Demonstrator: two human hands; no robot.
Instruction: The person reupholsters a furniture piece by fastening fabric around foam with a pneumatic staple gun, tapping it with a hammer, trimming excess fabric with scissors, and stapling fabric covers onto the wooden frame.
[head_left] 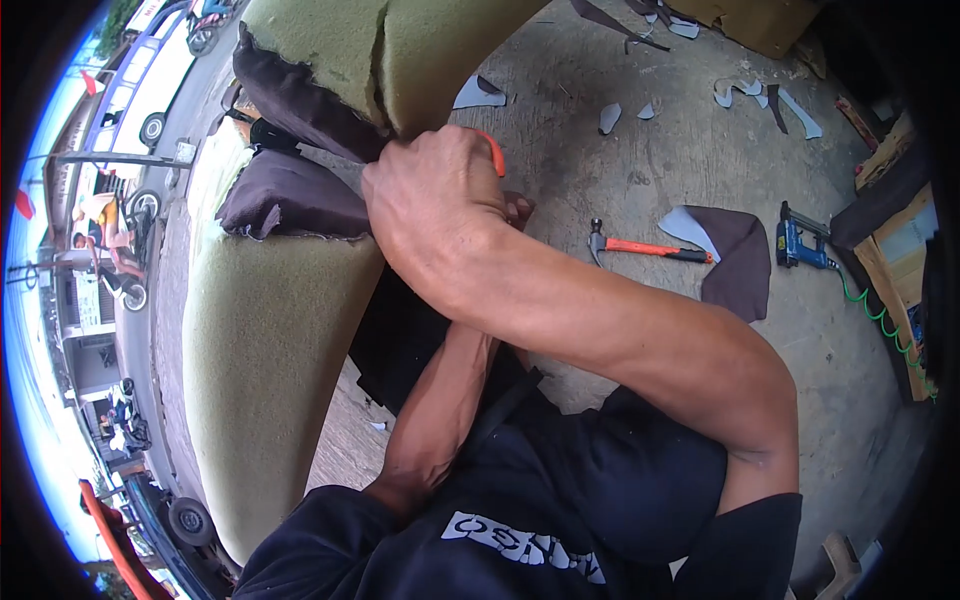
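My right hand (435, 185) is closed at the inner edge of a green-yellow foam cushion piece (285, 310), and a curved orange handle (492, 152) shows past its knuckles. The rest of that tool is hidden. My left forearm passes under my right one; only a few fingertips of my left hand (518, 208) show behind my right wrist. Dark brown fabric (290, 195) wraps the foam in two gathered flaps beside my right hand. Above, another part of the foam (440, 50) has a long split.
On the concrete floor (600, 170) lie an orange-handled hammer (650, 248), a brown fabric piece (738, 255), a blue staple gun (800, 243) with a green coiled hose (880, 312), and several scraps. A street with vehicles, including a white van (140, 85), runs along the left.
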